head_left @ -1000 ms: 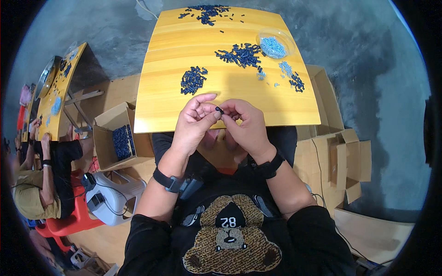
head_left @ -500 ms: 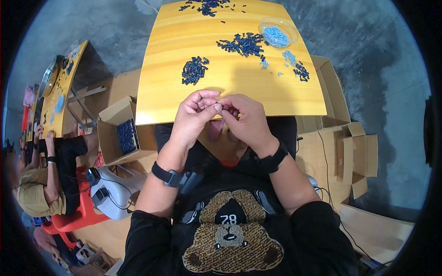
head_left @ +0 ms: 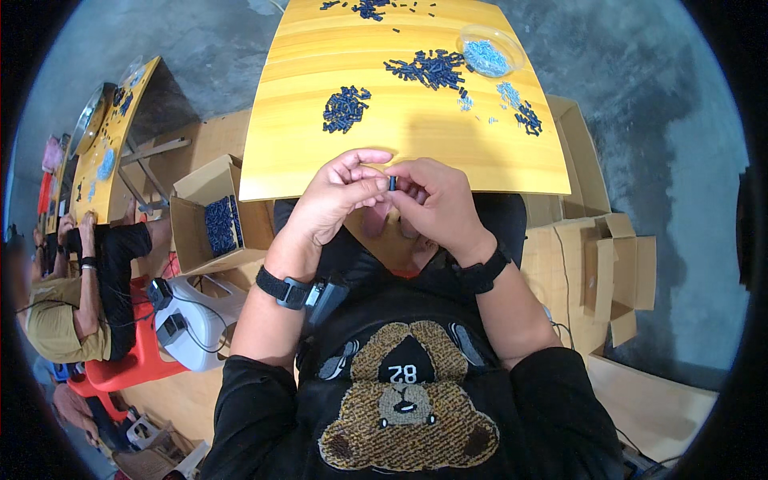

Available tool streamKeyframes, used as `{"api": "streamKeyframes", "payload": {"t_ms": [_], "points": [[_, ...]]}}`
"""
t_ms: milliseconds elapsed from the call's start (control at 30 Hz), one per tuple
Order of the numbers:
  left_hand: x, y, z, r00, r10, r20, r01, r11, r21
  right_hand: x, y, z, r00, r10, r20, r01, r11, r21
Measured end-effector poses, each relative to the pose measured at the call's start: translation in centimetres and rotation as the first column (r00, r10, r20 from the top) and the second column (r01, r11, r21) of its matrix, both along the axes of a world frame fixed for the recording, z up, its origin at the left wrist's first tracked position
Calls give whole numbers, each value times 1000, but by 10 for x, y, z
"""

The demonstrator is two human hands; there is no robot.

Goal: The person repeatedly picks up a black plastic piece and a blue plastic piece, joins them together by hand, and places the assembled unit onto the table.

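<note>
At the near edge of the yellow table (head_left: 304, 164), a small dark cylindrical piece (head_left: 392, 183) stands upright between my fingertips. My right hand (head_left: 438, 204) pinches it between thumb and fingers. My left hand (head_left: 336, 196) meets it from the other side, thumb tip against the piece and forefinger stretched above it; the other left fingers are curled. Beyond my hands lie a compact pile of dark pieces (head_left: 346, 110) and a looser dark pile (head_left: 432, 70). Tiny light-blue pieces (head_left: 484, 58) fill part of a clear round bowl (head_left: 518, 62).
More dark pieces (head_left: 528, 119) and loose light-blue bits (head_left: 508, 94) lie at the table's right. Another dark pile (head_left: 372, 8) is at its far edge. A carton of dark pieces (head_left: 221, 226) stands left; an open carton (head_left: 616, 268) stands right. A co-worker (head_left: 68, 320) sits at another table.
The dark piece, mostly hidden before, now shows upright between my fingertips. My right hand has shifted slightly right, and the left forefinger is straighter. The whole view has shifted a little.
</note>
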State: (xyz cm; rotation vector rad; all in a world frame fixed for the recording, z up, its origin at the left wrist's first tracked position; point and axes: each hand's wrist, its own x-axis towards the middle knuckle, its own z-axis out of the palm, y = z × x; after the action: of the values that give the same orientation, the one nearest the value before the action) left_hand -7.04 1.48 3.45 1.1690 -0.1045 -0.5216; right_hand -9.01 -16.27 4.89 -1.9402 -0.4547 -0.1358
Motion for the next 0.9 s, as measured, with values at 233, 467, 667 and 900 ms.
{"api": "streamKeyframes", "payload": {"t_ms": [233,467,667,900], "points": [[-9,-11,-10,992,41,-117,-42,999,-9,3,0,-9,990,-66,121,74,995,-60],[-8,-19,-11,993,90,-82,-81,991,105,-1,-5,-6,988,-105,114,112,992,-62],[-9,-25,-13,987,108,-120,-96,990,104,1,-14,-13,990,-95,105,102,993,-65],[-6,-28,-13,988,101,-118,-84,987,137,3,-16,-14,988,-71,136,88,988,-124]]}}
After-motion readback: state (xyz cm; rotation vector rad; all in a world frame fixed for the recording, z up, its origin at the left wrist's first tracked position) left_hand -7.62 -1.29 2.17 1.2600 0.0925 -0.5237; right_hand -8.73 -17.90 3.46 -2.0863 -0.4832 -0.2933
